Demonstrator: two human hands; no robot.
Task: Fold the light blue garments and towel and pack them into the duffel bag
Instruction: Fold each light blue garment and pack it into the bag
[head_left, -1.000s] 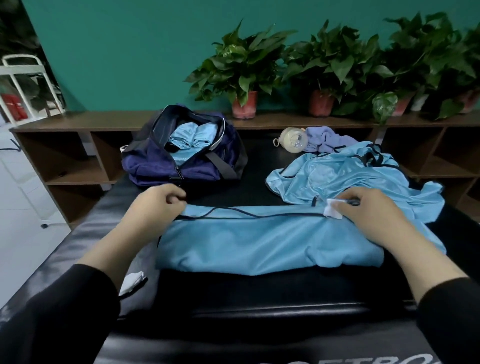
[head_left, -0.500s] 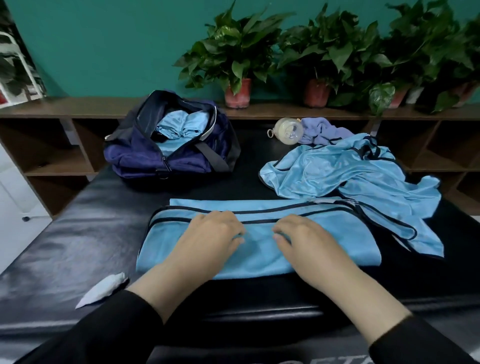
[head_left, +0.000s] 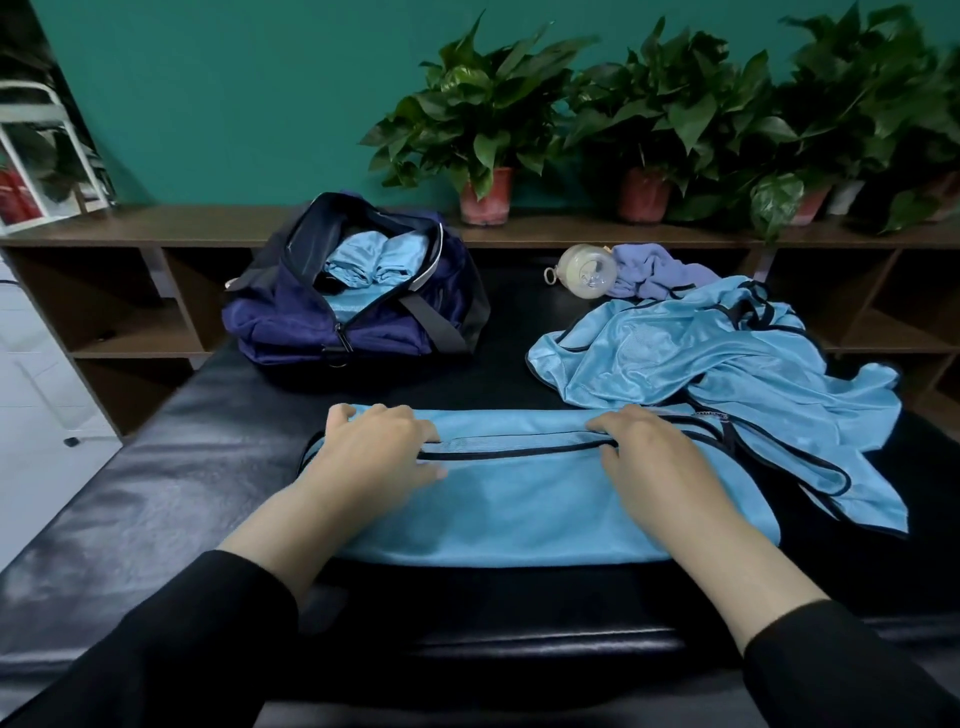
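Left hand: the left hand (head_left: 382, 449) is lying palm down on the left end of a folded shirt, fingers spread and fairly straight, fingertips reaching its far edge; it is pressing, not gripping.
Right hand: the right hand (head_left: 657, 460) is lying on the right part of the same shirt, fingers bent over the dark trim line; I cannot tell whether it is pinching the cloth or only pressing it.
Why held so: the two hands are sitting well apart, probably pinning the slippery cloth flat so the fold is not springing open.
Folded shirt: the folded shirt (head_left: 519, 499), light blue with dark piping, is lying as a long band across the near part of the black padded bench (head_left: 156, 493).
Unfolded shirt: an unfolded shirt (head_left: 701, 364) is lying crumpled to the right, its lower edge touching the folded one, likely waiting its turn.
Bag: the navy bag (head_left: 322, 322) is sitting unzipped at the far left, with light blue rolled clothes (head_left: 374, 260) showing inside, so packing seems partly done.
Towel: a lilac towel (head_left: 654, 273) is lying bunched at the far edge, beside a pale round bottle (head_left: 589, 270).
Behind: potted plants (head_left: 488, 156) are standing on a wooden shelf (head_left: 208, 228).
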